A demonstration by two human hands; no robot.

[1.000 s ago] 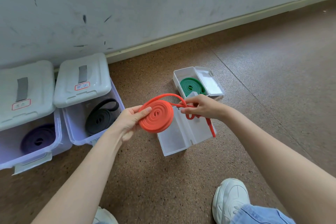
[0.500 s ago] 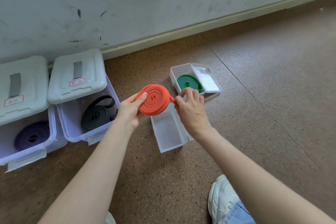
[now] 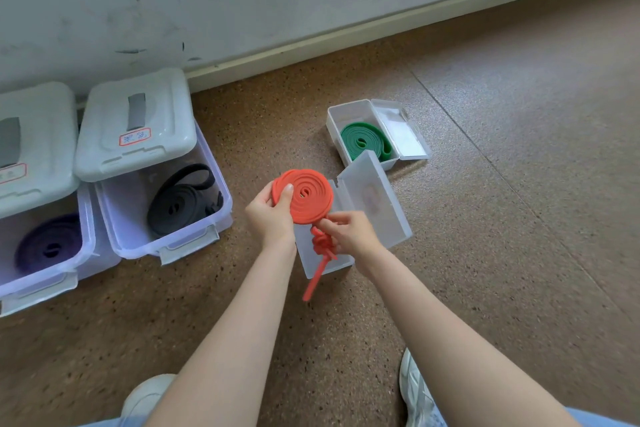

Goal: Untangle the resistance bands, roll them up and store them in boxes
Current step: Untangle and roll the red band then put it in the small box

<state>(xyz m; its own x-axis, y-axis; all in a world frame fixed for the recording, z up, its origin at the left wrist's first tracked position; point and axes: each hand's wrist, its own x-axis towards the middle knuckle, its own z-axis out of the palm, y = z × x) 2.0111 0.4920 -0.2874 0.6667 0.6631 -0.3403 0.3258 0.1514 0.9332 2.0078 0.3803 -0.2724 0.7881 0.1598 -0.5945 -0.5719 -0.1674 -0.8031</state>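
Note:
A red resistance band [image 3: 306, 198] is wound into a flat coil above an open clear box [image 3: 375, 211] on the floor. My left hand [image 3: 272, 213] grips the coil's left edge, thumb on its face. My right hand [image 3: 349, 232] pinches the band's loose tail just under the coil; the tail bunches there and hangs down to the floor. A rolled green band [image 3: 363, 142] lies in a second small open box [image 3: 334, 114] behind. A black band [image 3: 180, 199] and a purple band [image 3: 48, 244] lie coiled in two larger bins at left.
Two translucent bins [image 3: 214, 215] with white lids [image 3: 135, 121] pushed back stand against the wall at left. Brown speckled floor stretches to the right. My white shoes [image 3: 415, 392] sit at the bottom edge.
The coil has turned its flat face toward me. My right hand has dropped from the coil's right side to below it, and the loose tail now hangs down.

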